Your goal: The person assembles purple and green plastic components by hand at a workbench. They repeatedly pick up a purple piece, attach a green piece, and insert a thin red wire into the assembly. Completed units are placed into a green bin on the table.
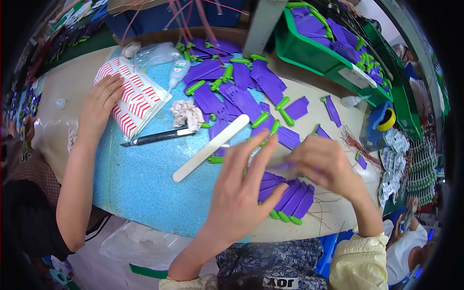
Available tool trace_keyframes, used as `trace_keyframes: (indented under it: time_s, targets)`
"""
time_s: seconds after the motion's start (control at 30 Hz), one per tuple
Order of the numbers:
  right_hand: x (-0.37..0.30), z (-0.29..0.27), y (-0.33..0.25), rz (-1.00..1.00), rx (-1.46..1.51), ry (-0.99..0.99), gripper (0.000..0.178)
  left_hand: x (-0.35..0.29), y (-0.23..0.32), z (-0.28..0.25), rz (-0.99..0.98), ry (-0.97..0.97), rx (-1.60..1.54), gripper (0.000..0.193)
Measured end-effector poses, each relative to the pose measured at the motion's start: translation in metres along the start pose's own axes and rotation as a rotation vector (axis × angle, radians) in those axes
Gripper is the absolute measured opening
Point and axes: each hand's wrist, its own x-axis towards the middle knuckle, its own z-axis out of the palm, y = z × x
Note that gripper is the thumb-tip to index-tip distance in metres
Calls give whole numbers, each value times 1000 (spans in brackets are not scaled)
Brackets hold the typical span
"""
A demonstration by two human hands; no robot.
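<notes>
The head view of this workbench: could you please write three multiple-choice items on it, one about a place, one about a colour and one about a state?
1. Where does the white flat stick lie?
A. on the blue foam mat
B. in the green bin
C. on the floor

2. What colour are the flat plastic parts piled on the mat?
A. red
B. purple with green ends
C. yellow

3. How is the left hand?
A. clenched in a fist
B. fingers spread open
C. out of view

Answers: 1 A, the stick rests slanted on the foam. 2 B, the heap is purple with green tips. 3 B, its fingers fan out beside the right hand.
</notes>
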Motion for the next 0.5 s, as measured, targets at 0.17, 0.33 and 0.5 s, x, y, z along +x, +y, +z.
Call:
trace_keyframes:
  time_s: [0.17, 0.33, 0.5]
  targets:
    - [-24, -3, -32, 252, 9, 326, 38, -3, 13, 14, -213, -146, -281, 40]
    - [-83, 9, -30, 672, 356, 445, 38, -18, -4, 19, -536, 137, -518, 28]
    - [-110, 3, -32, 724, 373, 561, 30, 25, -33, 38, -234, 118, 88, 25]
